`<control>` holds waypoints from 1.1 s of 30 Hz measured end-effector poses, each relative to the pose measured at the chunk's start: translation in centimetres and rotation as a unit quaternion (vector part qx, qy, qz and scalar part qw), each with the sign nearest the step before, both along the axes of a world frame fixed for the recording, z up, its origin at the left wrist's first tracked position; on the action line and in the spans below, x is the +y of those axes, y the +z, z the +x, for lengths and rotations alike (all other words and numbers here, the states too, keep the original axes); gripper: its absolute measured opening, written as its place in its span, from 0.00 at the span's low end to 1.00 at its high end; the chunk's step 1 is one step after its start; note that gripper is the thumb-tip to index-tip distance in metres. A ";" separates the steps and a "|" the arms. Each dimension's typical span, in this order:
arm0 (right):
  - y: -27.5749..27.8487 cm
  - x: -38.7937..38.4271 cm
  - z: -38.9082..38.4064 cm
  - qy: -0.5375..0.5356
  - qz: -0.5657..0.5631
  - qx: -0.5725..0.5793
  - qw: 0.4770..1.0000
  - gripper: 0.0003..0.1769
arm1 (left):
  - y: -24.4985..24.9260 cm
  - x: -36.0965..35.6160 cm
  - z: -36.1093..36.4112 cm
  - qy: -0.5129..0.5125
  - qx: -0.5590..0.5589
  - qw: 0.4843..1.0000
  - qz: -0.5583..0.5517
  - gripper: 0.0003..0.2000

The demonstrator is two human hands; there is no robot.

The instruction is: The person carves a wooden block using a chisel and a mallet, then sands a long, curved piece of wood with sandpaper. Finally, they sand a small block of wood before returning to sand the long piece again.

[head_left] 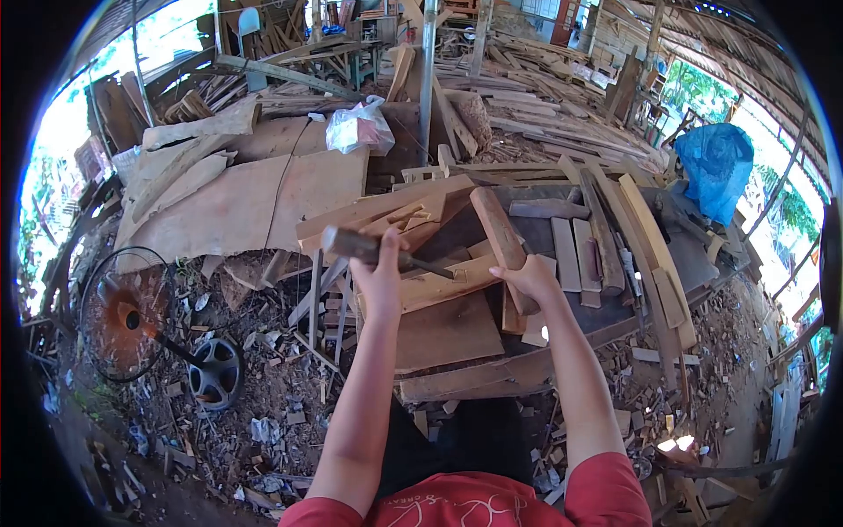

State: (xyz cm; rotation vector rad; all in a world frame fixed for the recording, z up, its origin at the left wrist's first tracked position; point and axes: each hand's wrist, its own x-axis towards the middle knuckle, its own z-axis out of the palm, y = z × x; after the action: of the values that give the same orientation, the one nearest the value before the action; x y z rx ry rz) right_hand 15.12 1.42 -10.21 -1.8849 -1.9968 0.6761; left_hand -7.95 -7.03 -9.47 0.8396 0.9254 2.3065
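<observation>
My left hand point(378, 270) is closed around the thick wooden handle of a chisel point(349, 245). The chisel's dark blade slants down to the right, its tip at a small notch in a pale wooden board point(423, 291). In my right hand point(532, 281) is a thick wooden bar point(497, 221), its far end pointing away from me. My right thumb lies close to the right end of the pale board. Below that board, a flat brown panel point(450, 334) rests on the workbench point(479, 381). Behind the chisel lies a larger timber point(373, 215) with smaller wood pieces.
A wooden mallet-like piece point(549, 209), short blocks point(566, 255) and long strips point(654, 233) lie on the bench's right. A fan point(132, 318) stands left over scrap-covered ground. A metal post point(428, 83), plastic bag point(360, 127) and blue tarp point(716, 171) are beyond.
</observation>
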 end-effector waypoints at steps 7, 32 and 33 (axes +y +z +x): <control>0.5 -0.6 -0.5 -0.010 0.002 -0.004 1.000 0.42 | -0.5 -1.6 0.4 -0.019 -0.073 0.993 0.089 0.07; 1.1 -1.4 -0.9 -0.010 0.000 -0.039 0.999 0.41 | 3.2 -3.1 3.5 -0.103 0.099 0.989 0.027 0.06; 1.0 -1.3 -0.9 -0.013 0.005 -0.042 0.999 0.41 | 3.2 -3.1 3.5 -0.103 0.097 0.989 0.033 0.06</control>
State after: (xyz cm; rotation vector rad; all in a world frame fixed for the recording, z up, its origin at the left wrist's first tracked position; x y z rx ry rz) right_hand 14.20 0.09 -9.19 -1.9605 -2.0199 0.5889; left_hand -4.40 -10.14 -6.28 1.1488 0.8025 2.1148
